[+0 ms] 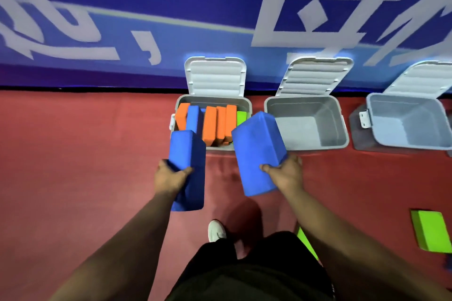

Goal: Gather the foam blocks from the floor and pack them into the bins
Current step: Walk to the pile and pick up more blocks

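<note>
The red floor [73, 154] runs up to a blue wall [146, 2] with large white characters, and three grey bins stand in a row along the floor's far edge, their lids swung open and leaning back on the wall.

The left hand [171, 176] is clamped on the left block [188, 168], a blue one. The thumb lies across its near face and the fingers wrap its left side. The block is held clear of the floor, nearly upright, with its upper end in front of the left bin's near left corner.

The left bin [247, 107] is almost full. Orange blocks [210, 127] stand on edge in it, a packed blue block [194, 117] stands between them near the left wall, and a packed green block [241, 117] sits against the right wall. Its lid [215, 76] stands upright.

The right block [256, 151], also blue, tilts with its top toward the right, in front of the gap between the left bin and the middle bin [327, 120]. The right hand [286, 173] grips its lower right side, thumb on the near face.

The right bin [415, 124] stands at the right edge of view.

Near the floor's right edge lies a loose green block [431, 231]. A green sliver [307, 242] shows behind the right forearm. A white shoe [216, 230] and black clothing [256, 273] are at the bottom.
</note>
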The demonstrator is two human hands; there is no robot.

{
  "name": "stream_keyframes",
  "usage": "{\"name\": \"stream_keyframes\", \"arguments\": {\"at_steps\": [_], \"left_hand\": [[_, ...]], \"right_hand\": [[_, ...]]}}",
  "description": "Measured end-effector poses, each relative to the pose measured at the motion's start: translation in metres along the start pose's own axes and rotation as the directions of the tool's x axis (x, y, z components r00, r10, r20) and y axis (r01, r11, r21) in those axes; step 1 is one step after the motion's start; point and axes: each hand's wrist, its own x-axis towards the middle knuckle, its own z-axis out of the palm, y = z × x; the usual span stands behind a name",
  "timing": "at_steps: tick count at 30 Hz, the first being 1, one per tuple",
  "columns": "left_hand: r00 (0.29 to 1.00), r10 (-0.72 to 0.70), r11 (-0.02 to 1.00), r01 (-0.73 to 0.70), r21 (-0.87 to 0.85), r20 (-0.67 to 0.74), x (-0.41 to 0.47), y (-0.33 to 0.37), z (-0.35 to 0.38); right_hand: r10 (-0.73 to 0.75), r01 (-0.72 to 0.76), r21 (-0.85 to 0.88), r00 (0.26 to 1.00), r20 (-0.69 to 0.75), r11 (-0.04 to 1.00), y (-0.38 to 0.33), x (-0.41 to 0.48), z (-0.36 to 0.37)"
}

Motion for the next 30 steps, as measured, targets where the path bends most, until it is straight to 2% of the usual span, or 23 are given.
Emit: {"name": "stream_keyframes", "arguments": {"at_steps": [10, 16, 20, 25, 30], "left_hand": [[0.997, 0.011, 0.998, -0.016, 0.061, 0.079, 0.121, 0.057, 0.023], [0.995, -0.045, 0.998, 0.040, 0.058, 0.091, 0.215, 0.110, 0.060], [0.991, -0.099, 0.989, 0.089, 0.115, 0.085, 0.290, 0.131, 0.097], [0.990, -0.061, 0.962, 0.023, 0.273, 0.131, 0.397, 0.144, 0.149], [0.973, 0.118, 0.863, -0.200, 0.464, 0.201, 0.488, 0.138, 0.201]], "right_hand": [[-0.102, 0.105, -0.247, 0.994, 0.027, 0.963, -0.082, 0.095, 0.052], [-0.096, 0.107, -0.248, 0.994, 0.055, 0.963, -0.124, 0.201, 0.099], [-0.053, 0.071, -0.225, 0.995, 0.085, 0.972, -0.139, 0.279, 0.140], [-0.009, 0.035, -0.224, 0.993, 0.117, 0.974, -0.142, 0.365, 0.196], [0.008, 0.005, -0.256, 0.999, 0.049, 0.967, -0.131, 0.424, 0.259]]}}
